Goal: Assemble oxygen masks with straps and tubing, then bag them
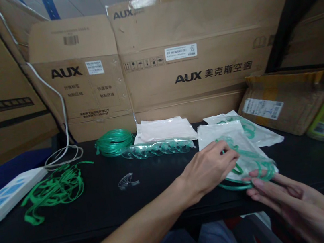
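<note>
My left hand (210, 167) reaches across the black table (149, 196), its fingers curled on a clear plastic bag (239, 148) that holds coiled green tubing (248, 167). From the lower right my right hand (285, 196) comes in palm up, fingers stretched under the near edge of that bag and tubing. A second filled bag (254, 130) lies just behind it.
On the table lie a stack of empty bags (163, 129), a row of clear masks (156, 148), a green tubing coil (114, 141), green straps (53, 190), a small clear piece (127, 181) and a white power strip (3, 198). Cardboard boxes (187, 48) wall the back.
</note>
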Available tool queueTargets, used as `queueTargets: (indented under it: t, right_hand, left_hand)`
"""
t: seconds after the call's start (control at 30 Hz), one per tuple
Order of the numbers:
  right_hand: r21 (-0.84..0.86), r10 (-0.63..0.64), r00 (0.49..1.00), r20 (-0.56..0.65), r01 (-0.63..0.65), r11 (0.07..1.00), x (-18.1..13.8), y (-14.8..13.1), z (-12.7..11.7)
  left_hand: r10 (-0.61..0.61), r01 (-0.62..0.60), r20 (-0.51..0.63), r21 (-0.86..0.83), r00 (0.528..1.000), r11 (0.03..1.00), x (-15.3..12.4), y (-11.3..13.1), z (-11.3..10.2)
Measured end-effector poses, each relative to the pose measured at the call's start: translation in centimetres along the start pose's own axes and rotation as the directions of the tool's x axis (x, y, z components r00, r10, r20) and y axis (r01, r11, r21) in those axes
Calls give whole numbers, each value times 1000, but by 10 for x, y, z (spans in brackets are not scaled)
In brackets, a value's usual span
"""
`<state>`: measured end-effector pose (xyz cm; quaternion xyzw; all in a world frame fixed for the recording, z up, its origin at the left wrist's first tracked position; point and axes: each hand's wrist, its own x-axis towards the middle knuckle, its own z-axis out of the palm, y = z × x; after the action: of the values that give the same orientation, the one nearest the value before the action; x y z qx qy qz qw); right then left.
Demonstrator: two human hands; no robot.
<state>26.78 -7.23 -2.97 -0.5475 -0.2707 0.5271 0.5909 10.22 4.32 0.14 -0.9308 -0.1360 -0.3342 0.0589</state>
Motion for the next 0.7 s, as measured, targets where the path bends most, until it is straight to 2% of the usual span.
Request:
queueTargets:
  t: [0.2,0.33,0.5,0.6,0.7]
  right_hand:
    - [62,-172,977,-123,180,982,-5,1,8]
    - [39,-251,960,-122,257,966,-4,5,15]
    - [39,-351,926,-139,359,932,10,12,14]
    - [-74,-381,910,-166,374,925,17,9,14]
    - [-209,-438,884,-163,403,891,20,4,15]
  left_hand:
    - [18,-18,-28,-30,999,999,1,1,-2]
    - [61,-63,-55,-27,997,998,3,3,0]
    - [151,-151,1,20,989,988,13,14,5]
    - [174,-174,9,28,985,984,18,20,11]
    - [184,-184,-39,-3,982,983,23,24,17]
